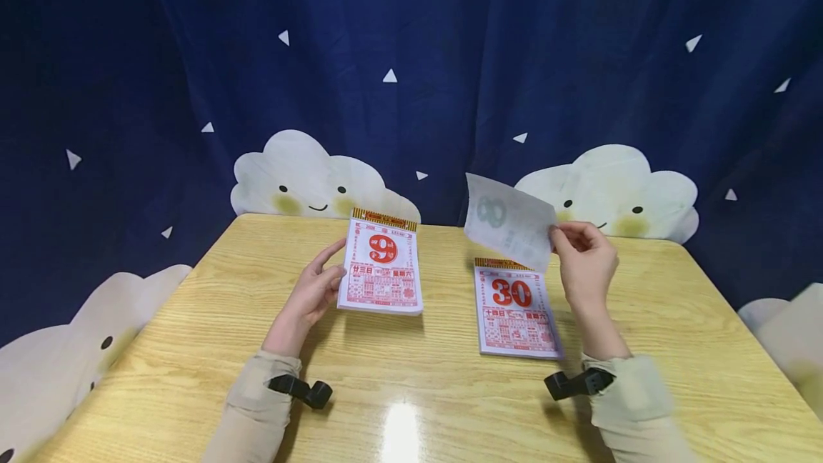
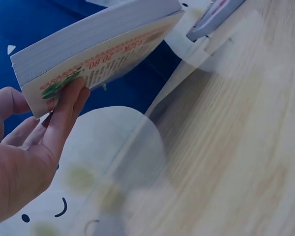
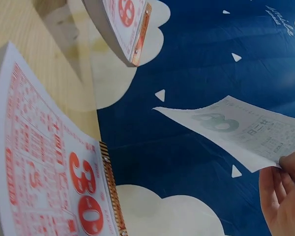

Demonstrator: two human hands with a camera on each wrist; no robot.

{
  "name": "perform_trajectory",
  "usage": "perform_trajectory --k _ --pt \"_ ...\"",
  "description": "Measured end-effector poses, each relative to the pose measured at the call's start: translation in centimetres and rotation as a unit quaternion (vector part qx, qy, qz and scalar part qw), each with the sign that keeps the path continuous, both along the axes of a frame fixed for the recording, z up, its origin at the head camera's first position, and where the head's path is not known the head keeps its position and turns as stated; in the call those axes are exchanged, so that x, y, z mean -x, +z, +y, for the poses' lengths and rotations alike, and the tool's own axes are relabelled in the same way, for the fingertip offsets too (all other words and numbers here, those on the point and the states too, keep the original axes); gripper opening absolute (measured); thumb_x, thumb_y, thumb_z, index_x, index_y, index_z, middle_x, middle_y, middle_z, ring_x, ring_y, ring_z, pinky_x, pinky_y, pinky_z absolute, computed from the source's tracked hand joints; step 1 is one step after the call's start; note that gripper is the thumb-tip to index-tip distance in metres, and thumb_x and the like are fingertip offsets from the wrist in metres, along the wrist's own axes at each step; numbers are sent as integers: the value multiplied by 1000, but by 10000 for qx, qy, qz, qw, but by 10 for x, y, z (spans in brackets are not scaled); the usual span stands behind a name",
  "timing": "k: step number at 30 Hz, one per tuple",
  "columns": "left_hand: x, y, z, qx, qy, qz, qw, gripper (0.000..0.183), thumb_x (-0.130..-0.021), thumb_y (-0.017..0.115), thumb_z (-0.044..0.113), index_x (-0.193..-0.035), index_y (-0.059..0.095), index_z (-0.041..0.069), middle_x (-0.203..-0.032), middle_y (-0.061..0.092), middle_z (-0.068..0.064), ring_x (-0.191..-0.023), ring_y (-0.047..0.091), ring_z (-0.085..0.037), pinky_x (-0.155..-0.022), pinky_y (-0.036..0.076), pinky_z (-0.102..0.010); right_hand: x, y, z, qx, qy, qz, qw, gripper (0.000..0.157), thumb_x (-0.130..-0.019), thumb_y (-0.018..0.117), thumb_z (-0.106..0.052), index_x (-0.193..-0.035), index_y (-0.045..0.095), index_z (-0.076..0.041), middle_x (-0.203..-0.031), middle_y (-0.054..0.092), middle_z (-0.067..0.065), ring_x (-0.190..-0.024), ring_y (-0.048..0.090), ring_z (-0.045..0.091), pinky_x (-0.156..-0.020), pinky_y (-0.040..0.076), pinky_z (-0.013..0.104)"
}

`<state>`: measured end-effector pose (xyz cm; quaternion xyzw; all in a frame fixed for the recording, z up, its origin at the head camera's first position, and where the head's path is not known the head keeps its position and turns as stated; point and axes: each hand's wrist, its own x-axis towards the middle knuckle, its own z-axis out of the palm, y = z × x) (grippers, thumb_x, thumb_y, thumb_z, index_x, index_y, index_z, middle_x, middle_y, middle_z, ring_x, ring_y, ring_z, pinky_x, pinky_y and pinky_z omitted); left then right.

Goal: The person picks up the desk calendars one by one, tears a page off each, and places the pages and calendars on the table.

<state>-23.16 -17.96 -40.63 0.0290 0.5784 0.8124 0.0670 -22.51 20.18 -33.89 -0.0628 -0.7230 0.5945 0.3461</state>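
Note:
My left hand [image 1: 313, 288] grips the left edge of a thick tear-off calendar [image 1: 381, 263] whose top page shows a red 9. It is raised off the table, with the fingers under its printed back cover [image 2: 101, 64] in the left wrist view. My right hand [image 1: 586, 263] pinches a loose calendar page [image 1: 508, 223] by its edge, in the air. A green 8 shows through the thin sheet, seen from its back. Below that page a second tear-off calendar [image 1: 516, 313] lies on the table, its top page a red 30. The sheet covers part of its striped top strip.
Both calendars are over a light wooden table [image 1: 257, 263]. Behind it hangs a dark blue curtain [image 1: 437, 91] with white triangles and smiling clouds. A black strap camera [image 1: 302, 390] sits on each wrist.

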Motion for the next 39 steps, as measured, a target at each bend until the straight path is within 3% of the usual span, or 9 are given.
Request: perform_trajectory --k 5,11,14,22,25,31,39 --pt "-1 -3 -1 114 60 -155 9998 65 -84 40 -9 -144 27 12 -88 64 -4 -61 62 -9 -59 54 -23 -1 -6 -10 -555 -89 122 9983 13 -79 67 -12 -85 68 0 -66 60 -16 -58 56 -4 -52 46 10" --pt "-2 -6 -2 272 40 -251 9993 65 -83 42 -7 -144 27 12 -88 63 -4 -57 57 -6 -57 53 -21 -2 -11 -22 -1372 -103 181 9903 8 -80 66 -12 -83 69 -6 -74 67 4 -63 55 -8 -55 44 7" --pt "-2 -8 -3 356 19 -279 9990 65 -83 43 -6 -143 28 12 -86 63 -4 -55 55 -5 -55 52 -21 -1 -14 -27 -1645 -46 186 9862 7 -80 66 -12 -83 69 -7 -74 68 7 -64 54 -9 -54 43 6" --pt "-2 -11 -7 515 -23 -383 9979 63 -84 43 -4 -143 28 11 -83 59 -3 -51 42 -2 -51 48 -18 3 -19 -38 -2377 -5 653 9691 5 -79 64 -7 -79 68 -6 -74 68 6 -65 63 14 -60 39 0" --pt "-2 -11 -8 567 -65 -393 9976 62 -85 43 -4 -143 27 10 -81 59 -1 -51 40 -2 -51 48 -18 5 -21 -43 -2622 56 945 9604 5 -79 63 -3 -78 67 -4 -75 67 7 -64 63 18 -61 43 4" --pt "-2 -9 -10 660 -44 -312 9973 62 -85 43 -4 -144 27 10 -79 57 -1 -50 36 -2 -49 45 -18 7 -26 -53 -3297 151 1523 9316 6 -75 65 2 -79 65 -3 -74 63 9 -63 62 19 -57 52 31" --pt "-3 -8 -15 726 -44 -386 9966 62 -86 43 -3 -144 27 11 -86 64 -2 -58 56 -6 -53 50 -22 3 -32 -67 -4305 333 1604 8876 8 -75 65 2 -80 64 -4 -75 61 7 -64 59 17 -56 51 29"
